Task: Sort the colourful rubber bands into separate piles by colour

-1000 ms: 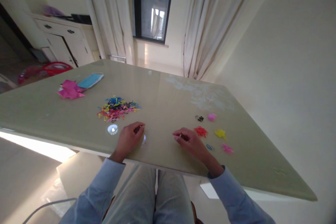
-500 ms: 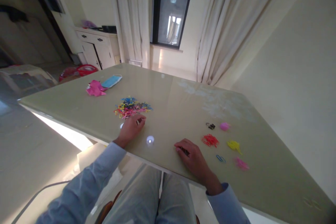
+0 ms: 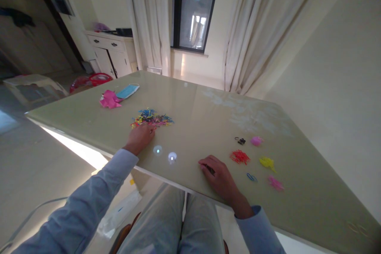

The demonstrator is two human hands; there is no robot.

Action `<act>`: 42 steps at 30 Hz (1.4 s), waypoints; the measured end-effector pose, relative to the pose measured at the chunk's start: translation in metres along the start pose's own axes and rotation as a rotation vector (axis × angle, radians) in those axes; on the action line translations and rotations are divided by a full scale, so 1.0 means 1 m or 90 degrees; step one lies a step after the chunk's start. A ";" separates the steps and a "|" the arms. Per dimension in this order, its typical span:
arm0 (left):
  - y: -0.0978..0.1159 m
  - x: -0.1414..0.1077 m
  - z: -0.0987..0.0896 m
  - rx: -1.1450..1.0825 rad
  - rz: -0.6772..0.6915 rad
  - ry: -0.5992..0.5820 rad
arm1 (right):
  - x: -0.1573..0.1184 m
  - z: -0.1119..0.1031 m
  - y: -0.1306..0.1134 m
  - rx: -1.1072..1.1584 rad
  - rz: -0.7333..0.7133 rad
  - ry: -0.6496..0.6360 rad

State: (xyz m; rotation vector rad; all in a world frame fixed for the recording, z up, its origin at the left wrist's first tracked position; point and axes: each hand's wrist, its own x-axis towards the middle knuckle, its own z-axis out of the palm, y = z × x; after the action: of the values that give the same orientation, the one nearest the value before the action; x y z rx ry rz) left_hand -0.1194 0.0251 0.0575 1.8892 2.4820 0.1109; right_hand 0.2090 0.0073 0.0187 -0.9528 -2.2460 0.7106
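Glossy olive tabletop [image 3: 190, 131] between left hand [image 3: 141, 137] and right hand [image 3: 216, 174], near edge [image 3: 166, 182] under forearms. Left palm-down, multicoloured thin-band pile [image 3: 152, 118] at its fingers, grip hidden; right loosely curled, hold unclear.

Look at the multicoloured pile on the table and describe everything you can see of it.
The multicoloured pile is a loose, low tangle of small, thin strands in blue, yellow, red, pink and dark colours. They look like rubber or plastic. It lies spread on the table. The left hand is at its near edge, hiding part of it; whether it grips any is unclear.
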 end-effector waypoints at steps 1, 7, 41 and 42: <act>0.000 0.000 0.001 -0.001 0.006 0.009 | 0.000 0.000 0.000 -0.001 0.001 -0.001; -0.002 -0.006 0.006 -0.234 0.018 0.107 | 0.000 -0.001 -0.001 -0.005 0.004 0.000; 0.224 -0.035 0.000 -0.797 0.323 -0.166 | 0.000 0.008 -0.003 -0.111 0.027 -0.023; 0.234 -0.027 0.004 -0.736 0.366 -0.146 | 0.000 0.008 -0.002 -0.114 0.029 -0.027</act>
State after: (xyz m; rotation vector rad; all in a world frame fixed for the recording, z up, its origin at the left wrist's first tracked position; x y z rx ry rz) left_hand 0.1130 0.0609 0.0687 1.7398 1.1288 0.9922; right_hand 0.2024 0.0038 0.0143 -1.0857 -2.3623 0.5616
